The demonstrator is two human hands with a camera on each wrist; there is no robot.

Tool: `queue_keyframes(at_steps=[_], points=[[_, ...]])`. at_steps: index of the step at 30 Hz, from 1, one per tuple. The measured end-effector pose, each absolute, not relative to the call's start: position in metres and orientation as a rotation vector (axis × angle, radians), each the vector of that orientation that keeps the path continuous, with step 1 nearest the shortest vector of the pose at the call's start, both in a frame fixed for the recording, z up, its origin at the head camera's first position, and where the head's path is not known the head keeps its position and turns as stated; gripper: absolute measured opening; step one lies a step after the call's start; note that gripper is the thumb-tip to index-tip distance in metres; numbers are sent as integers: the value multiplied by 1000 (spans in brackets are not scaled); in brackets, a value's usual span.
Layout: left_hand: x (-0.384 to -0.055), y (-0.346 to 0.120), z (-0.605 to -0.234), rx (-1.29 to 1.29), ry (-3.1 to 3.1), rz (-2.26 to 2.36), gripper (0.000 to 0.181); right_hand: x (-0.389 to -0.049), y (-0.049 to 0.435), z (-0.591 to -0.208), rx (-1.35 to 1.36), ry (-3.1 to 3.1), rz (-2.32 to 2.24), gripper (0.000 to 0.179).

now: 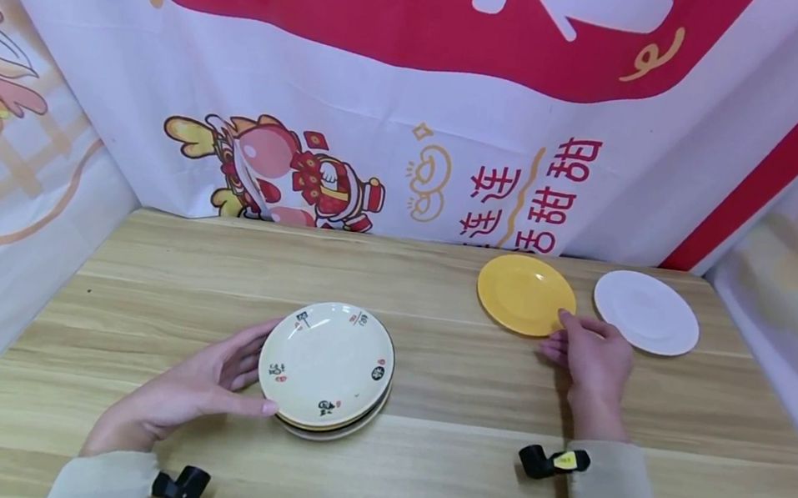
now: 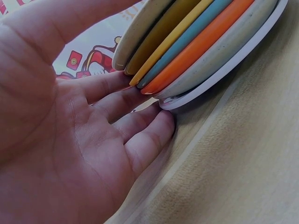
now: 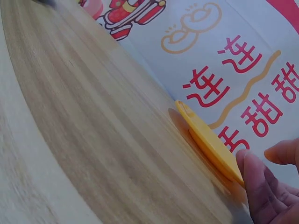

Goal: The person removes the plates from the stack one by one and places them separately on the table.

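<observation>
My left hand (image 1: 215,380) is at the left side of a stack of plates, topped by a cream plate (image 1: 330,366) with small dark and red marks. In the left wrist view, fairly straight fingers (image 2: 117,102) touch the edges of several stacked plates: cream, yellow, teal, orange (image 2: 196,49) and white. The thumb lies near the top plate's rim in the head view. At the back right, my right hand (image 1: 596,359) reaches the near right rim of a yellow plate (image 1: 525,295). In the right wrist view its fingertips touch that rim, with the thumb (image 3: 282,151) held apart.
A white plate (image 1: 646,313) lies to the right of the yellow one, near the back edge of the wooden table (image 1: 445,474). A printed cloth (image 1: 402,106) hangs along the back, and cloths also stand at both sides.
</observation>
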State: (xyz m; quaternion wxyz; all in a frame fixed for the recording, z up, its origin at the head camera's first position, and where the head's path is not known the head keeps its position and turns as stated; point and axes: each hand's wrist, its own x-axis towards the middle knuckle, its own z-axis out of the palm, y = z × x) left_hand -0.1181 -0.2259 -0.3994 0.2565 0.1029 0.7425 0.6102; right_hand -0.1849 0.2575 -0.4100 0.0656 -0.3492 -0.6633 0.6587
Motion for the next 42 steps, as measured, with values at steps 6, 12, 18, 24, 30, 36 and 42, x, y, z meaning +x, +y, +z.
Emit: queue_keyframes(at_steps=[6, 12, 18, 24, 30, 36, 42], points=[[-118, -226, -400, 295, 2020, 1658, 109, -184, 244, -405, -911, -2017, 2070, 43], [-118, -226, -399, 271, 2018, 1654, 109, -183, 224, -408, -684, -2177, 2090, 38], [-118, -226, -400, 293, 2017, 1669, 108, -180, 199, -412, -476, -2288, 2140, 35], [-118, -226, -399, 277, 2017, 1662, 109, -175, 174, -414, -322, -2421, 2169, 35], [-118, -225, -399, 263, 2022, 1649, 109, -167, 146, -412, -194, -2511, 2190, 33], [-118, -225, -400, 268, 2024, 1647, 109, -157, 121, -410, -153, -2531, 2217, 26], [-118, -225, -400, 271, 2023, 1651, 110, -151, 111, -414, -109, -2523, 2232, 29]])
